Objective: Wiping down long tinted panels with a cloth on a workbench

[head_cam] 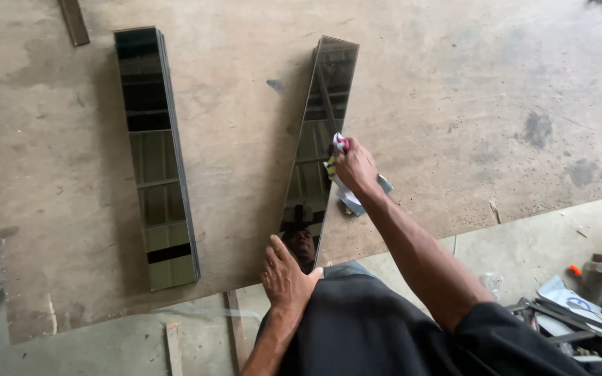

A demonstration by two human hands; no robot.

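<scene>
Wiping mirror strip [313, 150] near board's [454, 104] front edge: right hand [354, 166], fingers clenching cloth [338, 182]. Left hand [285, 277], fingers spread, steadying strip's near end. Next probably calls for firm bracing.

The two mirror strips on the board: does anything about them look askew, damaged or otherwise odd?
No damage shows. The left mirror strip lies flat on the board. The other mirror strip lies slanted to it, so the two are not parallel. The left hand rests at its near end; the right hand presses a cloth on it.

On the board [454, 104], a stack of glass strips [156, 160] lies at nine o'clock from the single strip [318, 139].
</scene>
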